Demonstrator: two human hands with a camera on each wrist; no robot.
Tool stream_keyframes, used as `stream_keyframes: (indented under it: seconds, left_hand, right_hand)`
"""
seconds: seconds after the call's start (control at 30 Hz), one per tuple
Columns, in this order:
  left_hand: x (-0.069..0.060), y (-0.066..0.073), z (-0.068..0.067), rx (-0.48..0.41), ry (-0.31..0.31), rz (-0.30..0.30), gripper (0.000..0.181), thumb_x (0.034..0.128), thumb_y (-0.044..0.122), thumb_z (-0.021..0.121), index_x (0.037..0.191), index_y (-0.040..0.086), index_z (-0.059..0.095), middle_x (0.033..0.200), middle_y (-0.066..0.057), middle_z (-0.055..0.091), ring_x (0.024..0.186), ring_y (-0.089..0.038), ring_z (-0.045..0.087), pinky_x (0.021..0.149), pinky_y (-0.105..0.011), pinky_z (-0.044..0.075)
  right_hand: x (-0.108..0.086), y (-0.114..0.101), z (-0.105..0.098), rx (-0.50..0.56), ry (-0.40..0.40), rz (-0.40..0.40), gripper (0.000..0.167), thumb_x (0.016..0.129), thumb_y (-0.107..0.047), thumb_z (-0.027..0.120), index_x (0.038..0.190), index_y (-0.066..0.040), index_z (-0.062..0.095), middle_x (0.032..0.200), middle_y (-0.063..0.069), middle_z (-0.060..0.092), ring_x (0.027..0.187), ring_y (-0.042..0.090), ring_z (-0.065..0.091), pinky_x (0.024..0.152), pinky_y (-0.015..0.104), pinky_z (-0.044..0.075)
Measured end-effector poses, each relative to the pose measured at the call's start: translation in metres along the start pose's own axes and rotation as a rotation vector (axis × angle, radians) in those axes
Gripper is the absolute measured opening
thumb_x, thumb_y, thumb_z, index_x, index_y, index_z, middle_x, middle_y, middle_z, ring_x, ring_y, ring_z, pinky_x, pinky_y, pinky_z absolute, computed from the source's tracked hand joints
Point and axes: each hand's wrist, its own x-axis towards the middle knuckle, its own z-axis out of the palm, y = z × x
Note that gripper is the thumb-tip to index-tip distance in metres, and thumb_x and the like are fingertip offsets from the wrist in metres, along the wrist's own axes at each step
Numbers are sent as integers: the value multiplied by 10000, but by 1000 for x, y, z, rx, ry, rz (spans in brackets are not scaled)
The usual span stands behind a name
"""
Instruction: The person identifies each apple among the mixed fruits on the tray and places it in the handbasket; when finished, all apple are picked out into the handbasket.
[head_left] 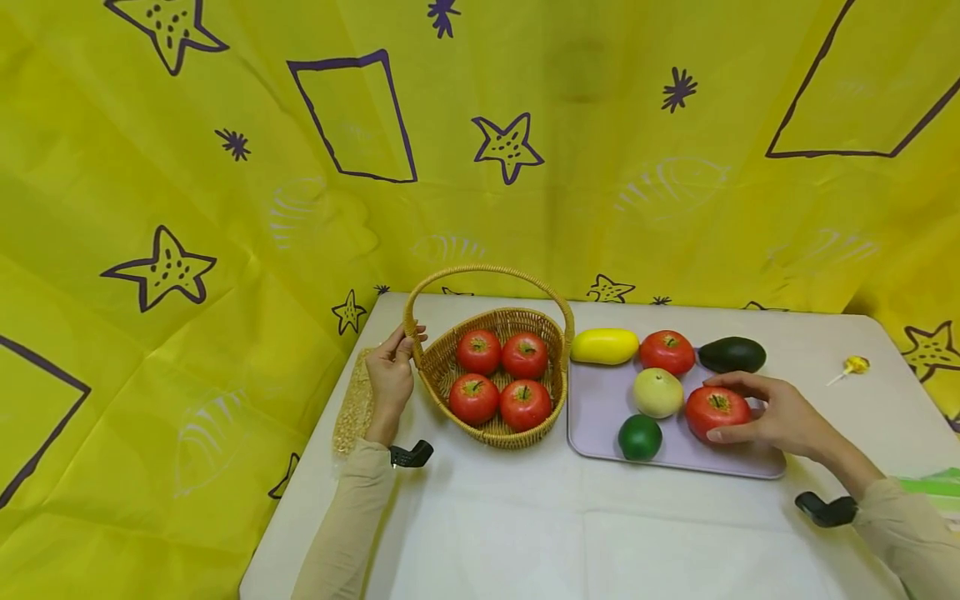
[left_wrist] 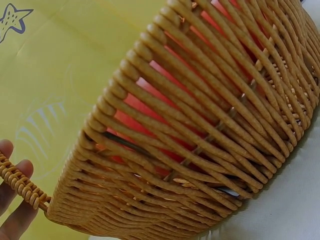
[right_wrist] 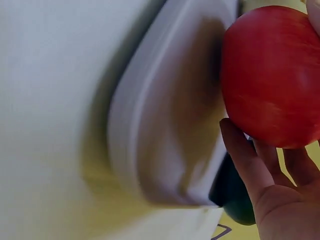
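My left hand (head_left: pixel 392 375) grips the wicker basket's handle (head_left: pixel 487 268) near its left base. In the left wrist view, fingers (left_wrist: pixel 24 170) show around the handle, beside the woven basket wall (left_wrist: pixel 190 115). Several red apples lie inside the basket (head_left: pixel 513 317). My right hand (head_left: pixel 780 417) holds another red apple (head_left: pixel 716 410) between thumb and fingers over the right part of the lilac tray (head_left: pixel 596 417). From the right wrist view, this apple (right_wrist: pixel 272 75) appears raised off the tray (right_wrist: pixel 135 125), its far side hidden.
On the tray are a yellow oval fruit (head_left: pixel 604 346), a red apple (head_left: pixel 667 352), a dark green avocado (head_left: pixel 732 354), a pale round fruit (head_left: pixel 658 392) and a green lime (head_left: pixel 640 437). A lollipop (head_left: pixel 855 364) lies right; a bag of grains (head_left: pixel 352 408) lies left.
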Motion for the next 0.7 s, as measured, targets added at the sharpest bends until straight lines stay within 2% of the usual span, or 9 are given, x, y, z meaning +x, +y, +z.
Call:
stream_keyframes:
  seconds: [0.07, 0.17, 0.23, 0.33, 0.5, 0.6, 0.7]
  left_hand:
    - [0, 0, 0, -2, -1, -2, 294, 1056, -10, 588, 1315, -85, 705, 1178, -336, 735, 1022, -318, 780, 897, -197, 621]
    - [0, 0, 0, 6, -1, -6, 293, 1061, -3, 584, 1314, -83, 707, 1178, -332, 736, 1019, -300, 781, 890, -195, 621]
    - [0, 0, 0, 11, 0, -10, 294, 1062, 3, 583, 1315, -84, 706, 1180, -326, 738, 1029, -331, 776, 894, -194, 620]
    - [0, -1, -1, 18, 1, -12, 295, 1062, 10, 586, 1313, -86, 706, 1181, -312, 744, 1053, -420, 754, 904, -192, 617]
    - [0, -3, -2, 18, -6, 0, 291, 1064, 5, 581, 1309, -87, 708, 1175, -312, 746, 1075, -526, 712, 924, -179, 605]
    - [0, -2, -2, 23, -7, 2, 293, 1064, 0, 580, 1315, -84, 706, 1174, -316, 744, 1073, -517, 717, 920, -177, 605]
    - [-1, -1, -2, 32, -7, -1, 298, 1063, -1, 583, 1326, -68, 707, 1178, -310, 745, 1065, -482, 732, 912, -183, 610]
  right_hand:
    - [-1, -2, -3, 11, 17, 0, 691, 747, -296, 991, 1357, -165, 695, 1267, -41, 667, 1132, 33, 548, 831, 162, 506]
    - [-1, -9, -8, 50, 40, -17, 683, 762, -244, 982, 1378, -168, 697, 1214, -220, 628, 1049, -95, 524, 807, 168, 528]
    - [0, -16, -12, 66, 57, -38, 688, 759, -217, 983, 1383, -163, 700, 1192, -296, 608, 1024, -97, 550, 798, 159, 535]
    - [5, -30, -16, 70, 71, -68, 699, 749, -207, 990, 1386, -176, 704, 1202, -335, 592, 1024, -95, 572, 815, 112, 527]
    - [16, -59, -18, 65, 76, -140, 708, 717, -209, 1010, 1363, -189, 723, 1220, -265, 624, 1025, -91, 607, 837, 66, 518]
    - [22, -79, -15, 86, 65, -190, 696, 700, -186, 1016, 1336, -161, 732, 1224, -127, 681, 1009, -77, 639, 825, 90, 553]
    - [28, -97, -10, 77, 49, -237, 692, 681, -203, 1028, 1311, -179, 744, 1249, 1, 714, 1014, -57, 639, 821, 127, 574]
